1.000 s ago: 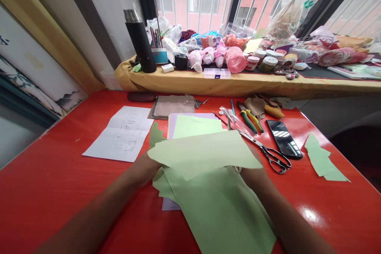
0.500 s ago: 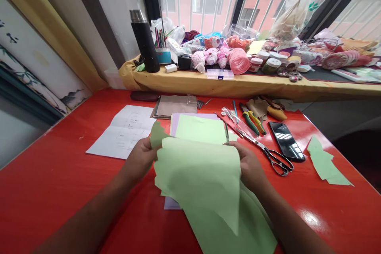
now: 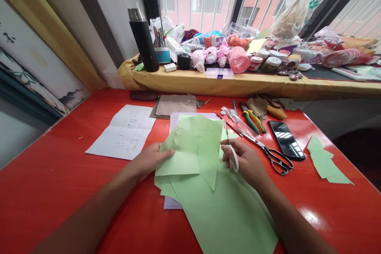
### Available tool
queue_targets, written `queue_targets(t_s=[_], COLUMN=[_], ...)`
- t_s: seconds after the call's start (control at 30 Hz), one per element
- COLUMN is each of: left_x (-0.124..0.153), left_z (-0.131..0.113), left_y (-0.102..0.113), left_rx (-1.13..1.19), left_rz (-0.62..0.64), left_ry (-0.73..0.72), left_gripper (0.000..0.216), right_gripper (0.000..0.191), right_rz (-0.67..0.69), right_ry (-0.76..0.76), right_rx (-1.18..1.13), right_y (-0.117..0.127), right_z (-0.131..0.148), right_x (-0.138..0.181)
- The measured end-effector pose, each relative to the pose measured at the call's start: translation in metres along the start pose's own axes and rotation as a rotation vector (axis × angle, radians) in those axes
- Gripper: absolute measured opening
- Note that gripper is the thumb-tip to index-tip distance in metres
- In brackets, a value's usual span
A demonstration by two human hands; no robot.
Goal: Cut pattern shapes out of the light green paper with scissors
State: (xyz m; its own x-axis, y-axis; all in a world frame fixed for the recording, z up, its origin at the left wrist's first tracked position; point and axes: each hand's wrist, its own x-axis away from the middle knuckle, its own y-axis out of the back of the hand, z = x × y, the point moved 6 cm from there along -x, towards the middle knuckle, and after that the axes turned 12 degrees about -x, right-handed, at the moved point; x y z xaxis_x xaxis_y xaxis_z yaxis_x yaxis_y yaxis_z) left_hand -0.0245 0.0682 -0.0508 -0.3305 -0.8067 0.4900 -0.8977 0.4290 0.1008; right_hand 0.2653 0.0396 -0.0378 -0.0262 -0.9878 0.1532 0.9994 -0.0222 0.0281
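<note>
My left hand [image 3: 151,159] grips the left edge of a light green paper sheet [image 3: 186,143], thumb on top, fingers beneath it. Faint pencil outlines show on that sheet, and its edges are cut unevenly. My right hand [image 3: 242,160] is closed on a small pair of white-handled scissors [image 3: 235,158], blades pointing up and away, just right of the sheet. Below lies a larger green sheet [image 3: 226,214] that reaches toward me. A corner of lilac paper [image 3: 172,203] peeks out under the green ones.
Large black-handled scissors [image 3: 275,158], a phone [image 3: 286,140], pliers [image 3: 253,118] and green paper scraps [image 3: 326,160] lie to the right. A white sheet with drawings [image 3: 123,131] is at left. On the crowded ledge behind stands a black thermos [image 3: 144,43].
The curled green sheet has been turned over and lies flatter, its pencil marks now showing. My right hand has come off its edge, bringing the white scissor handle into sight.
</note>
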Motion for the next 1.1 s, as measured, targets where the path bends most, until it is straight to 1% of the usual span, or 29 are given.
queue_targets(t_s=[0.13,0.2,0.27,0.33,0.47,0.57,0.8,0.93,1.1], left_x=[-0.003,-0.003,-0.001,0.001,0.004,0.005,0.005,0.004,0.009], left_z=[0.001,0.000,-0.001,-0.004,-0.014,-0.016,-0.013,-0.011,-0.015], left_y=[0.002,0.005,0.007,0.007,0.007,0.008,0.009,0.011,0.012], left_rx=[0.153,0.245,0.318,0.360,0.379,0.384,0.326,0.183,0.022], left_rz=[-0.089,-0.148,-0.207,-0.235,-0.239,-0.238,-0.181,-0.176,-0.198], left_ry=[-0.045,-0.074,-0.084,-0.116,-0.243,-0.304,-0.384,-0.440,-0.498], left_gripper=[0.030,0.035,0.038,0.040,0.046,0.047,0.042,0.037,0.033], right_gripper=[0.050,0.047,0.046,0.047,0.049,0.049,0.053,0.054,0.055], right_rz=[-0.102,-0.095,-0.026,0.090,0.312,0.398,0.465,0.495,0.525], right_ry=[0.125,0.160,0.144,0.083,-0.047,-0.091,-0.138,-0.148,-0.171], right_rx=[-0.075,-0.121,-0.151,-0.163,-0.111,-0.076,-0.126,-0.145,-0.161], right_y=[0.012,0.012,0.007,-0.004,-0.028,-0.036,-0.036,-0.038,-0.040], right_z=[0.014,0.019,0.018,0.012,-0.005,-0.014,-0.022,-0.021,-0.019], right_x=[0.003,0.005,0.008,0.010,0.014,0.014,0.015,0.018,0.020])
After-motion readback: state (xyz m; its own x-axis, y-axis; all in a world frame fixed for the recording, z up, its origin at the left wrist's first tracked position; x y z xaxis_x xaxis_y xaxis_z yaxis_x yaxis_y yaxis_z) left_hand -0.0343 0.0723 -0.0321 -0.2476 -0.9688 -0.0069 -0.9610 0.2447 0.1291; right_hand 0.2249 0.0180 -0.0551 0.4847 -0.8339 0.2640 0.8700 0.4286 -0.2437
